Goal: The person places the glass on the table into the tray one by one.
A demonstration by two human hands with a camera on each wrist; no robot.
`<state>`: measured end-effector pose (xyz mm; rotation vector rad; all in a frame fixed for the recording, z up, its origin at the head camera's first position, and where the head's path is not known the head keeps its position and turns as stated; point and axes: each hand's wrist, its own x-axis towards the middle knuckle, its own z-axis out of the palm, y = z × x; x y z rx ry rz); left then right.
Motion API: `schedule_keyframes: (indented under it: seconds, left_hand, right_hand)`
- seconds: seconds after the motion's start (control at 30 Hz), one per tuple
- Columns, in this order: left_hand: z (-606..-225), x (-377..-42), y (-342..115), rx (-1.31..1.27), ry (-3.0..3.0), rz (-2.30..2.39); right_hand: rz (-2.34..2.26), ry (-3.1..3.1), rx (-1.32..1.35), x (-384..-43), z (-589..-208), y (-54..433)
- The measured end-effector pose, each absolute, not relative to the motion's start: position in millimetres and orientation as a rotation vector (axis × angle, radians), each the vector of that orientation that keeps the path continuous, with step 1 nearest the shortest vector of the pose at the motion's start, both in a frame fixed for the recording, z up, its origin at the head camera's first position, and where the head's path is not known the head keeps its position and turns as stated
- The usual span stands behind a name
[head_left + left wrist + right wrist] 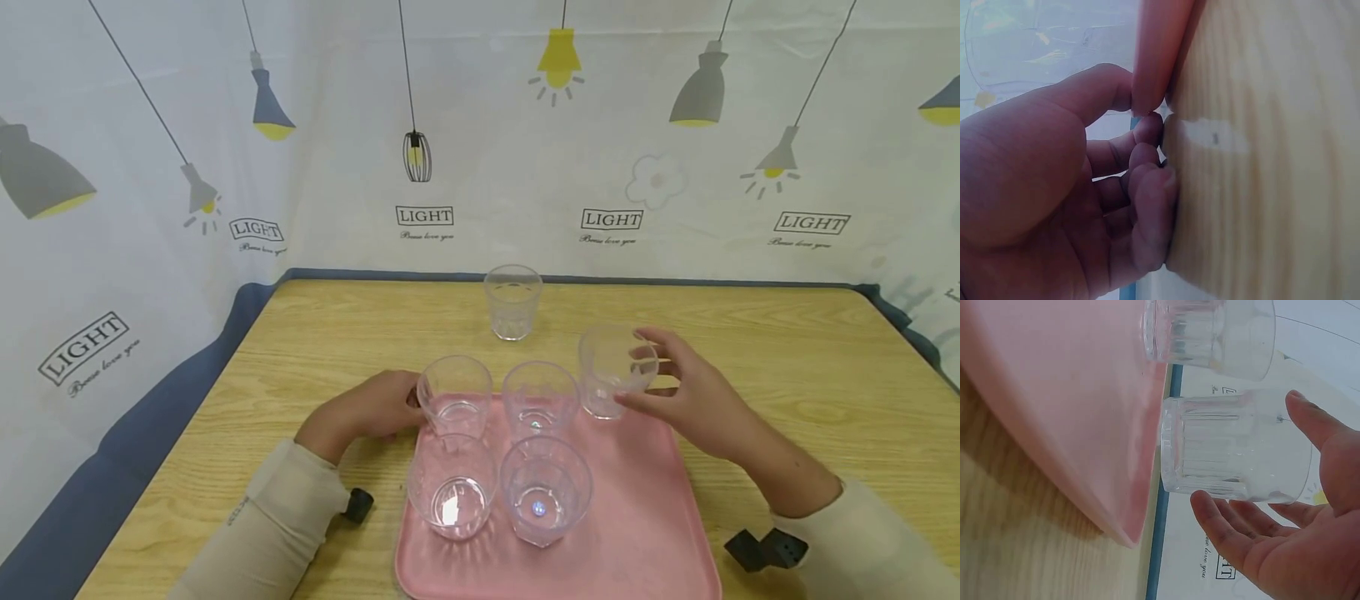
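Observation:
My right hand (693, 392) holds a clear plastic cup (600, 375) by its side, thumb and fingers around it, at the far right of a pink tray (630, 517). In the right wrist view the held cup (1235, 450) has its base close to the tray; whether it touches is unclear. Beside it, two cups stand in a row, the left one (455, 396) and the middle one (540, 404). Two nearer cups are a left one (452, 492) and a right one (546, 492). My left hand (386, 404) pinches the tray's left edge, its thumb (1107, 87) against the rim.
Another clear cup (513, 304) stands upright on the wooden table (322, 333), beyond the tray. A white curtain (495, 167) printed with lamps hangs behind the table, over a dark blue border. Black wrist devices (765, 550) sit below both sleeves.

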<state>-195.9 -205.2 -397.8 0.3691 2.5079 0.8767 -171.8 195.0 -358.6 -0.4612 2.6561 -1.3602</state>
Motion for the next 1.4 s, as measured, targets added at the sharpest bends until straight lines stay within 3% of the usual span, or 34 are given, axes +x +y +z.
schedule_keyframes:
  seconds: [1.4]
  left_hand:
    - [-400.7, -197.4, -205.8, 0.405, 2.521, 0.873]
  right_hand:
    - [-1.468, 2.534, -0.595, -148.0, -369.8, 204.0]
